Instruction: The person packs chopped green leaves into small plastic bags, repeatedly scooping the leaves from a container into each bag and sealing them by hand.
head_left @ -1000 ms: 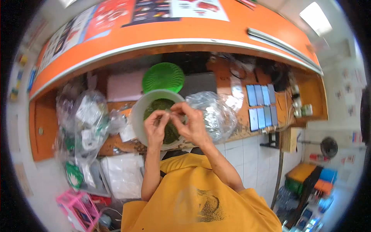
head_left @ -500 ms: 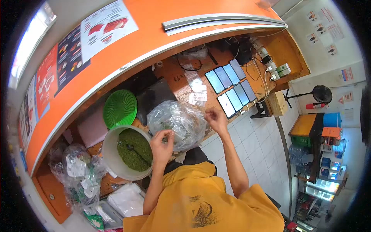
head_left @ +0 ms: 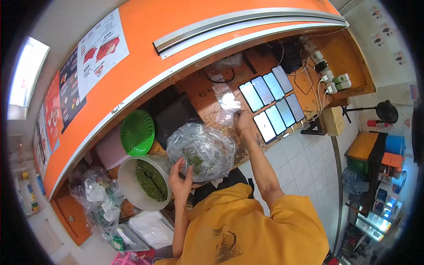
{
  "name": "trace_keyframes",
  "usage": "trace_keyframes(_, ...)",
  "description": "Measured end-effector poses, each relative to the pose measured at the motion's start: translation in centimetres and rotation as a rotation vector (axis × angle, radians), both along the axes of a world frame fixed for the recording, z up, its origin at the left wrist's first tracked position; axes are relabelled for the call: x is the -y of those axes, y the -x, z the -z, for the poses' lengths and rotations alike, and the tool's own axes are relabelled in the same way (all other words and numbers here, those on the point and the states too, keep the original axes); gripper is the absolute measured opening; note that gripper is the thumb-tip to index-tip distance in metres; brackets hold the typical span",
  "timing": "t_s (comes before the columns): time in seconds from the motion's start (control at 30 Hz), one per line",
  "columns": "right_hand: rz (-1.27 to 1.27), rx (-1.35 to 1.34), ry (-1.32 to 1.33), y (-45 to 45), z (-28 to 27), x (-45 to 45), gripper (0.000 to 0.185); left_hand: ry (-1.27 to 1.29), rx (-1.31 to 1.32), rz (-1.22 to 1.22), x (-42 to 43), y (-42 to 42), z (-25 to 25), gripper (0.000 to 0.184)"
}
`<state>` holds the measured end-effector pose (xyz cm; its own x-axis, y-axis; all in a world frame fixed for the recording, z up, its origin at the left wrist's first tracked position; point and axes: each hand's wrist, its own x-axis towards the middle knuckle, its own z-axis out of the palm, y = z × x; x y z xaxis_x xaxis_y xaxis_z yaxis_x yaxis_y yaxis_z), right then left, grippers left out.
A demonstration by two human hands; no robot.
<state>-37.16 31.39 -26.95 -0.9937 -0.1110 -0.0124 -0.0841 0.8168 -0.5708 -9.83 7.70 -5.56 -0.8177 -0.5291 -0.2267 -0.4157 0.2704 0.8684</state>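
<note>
A large clear plastic bag (head_left: 212, 150) with green shredded leaf matter inside rests on the table. My left hand (head_left: 180, 180) is at its near left side, fingers apart and holding nothing. To the left stands a translucent tub (head_left: 132, 194), tilted in view, with finely chopped green stuff (head_left: 148, 181) and a dark spoon (head_left: 152, 179) in it. My right hand (head_left: 243, 123) reaches past the bag to the near end of small clear plastic packets (head_left: 227, 100). Its fingers are curled together there; whatever they hold is hidden.
Several lit phones (head_left: 265, 128) lie in two rows right of my right hand, with charging cables (head_left: 316, 95) behind. A green plastic basket (head_left: 138, 132) sits behind the tub. Bundled plastic bags (head_left: 99, 194) are at far left. An orange panel (head_left: 145, 48) overhangs the table's back.
My right hand has moved away from the bag, up to the small packets. My left hand has dropped slightly and its fingers have spread. The view has turned slightly.
</note>
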Motion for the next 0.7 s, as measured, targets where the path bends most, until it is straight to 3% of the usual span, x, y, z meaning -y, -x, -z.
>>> trace_keyframes(0.03,0.045,-0.031,0.101,-0.4,-1.2,-0.2,0.014,-0.08,-0.018,-0.012,-0.6,0.6,0.2,0.042)
trace_keyframes(0.13,0.241,0.344,0.547,-0.2,-4.5,-0.7,0.014,-0.277,-0.018,0.016,-2.2,3.3,0.6,0.035)
trace_keyframes(0.17,0.183,0.381,0.649,-0.6,-8.5,-0.6,0.014,-0.335,-0.008,0.037,-2.7,4.4,0.8,0.033)
trace_keyframes(0.27,-0.054,0.542,0.713,-1.4,-15.2,-0.7,0.011,-0.313,-0.1,0.057,-3.8,8.4,2.2,0.031)
trace_keyframes(0.37,-0.365,0.669,0.682,-2.1,-20.3,-1.5,0.007,-0.659,-0.119,-0.006,-4.6,13.2,-0.3,0.03)
trace_keyframes(0.43,-0.528,0.669,0.674,-1.8,-21.0,-1.9,0.006,-0.707,0.01,0.23,-3.2,14.2,-0.1,0.028)
trace_keyframes(0.47,-0.545,0.658,0.659,-1.5,-20.7,-2.1,0.006,-0.729,0.075,0.35,-2.8,14.4,0.0,0.027)
trace_keyframes(0.7,-0.541,0.423,0.491,-2.2,-22.8,-1.6,0.012,-0.467,0.1,0.229,-4.6,13.4,-2.8,0.015)
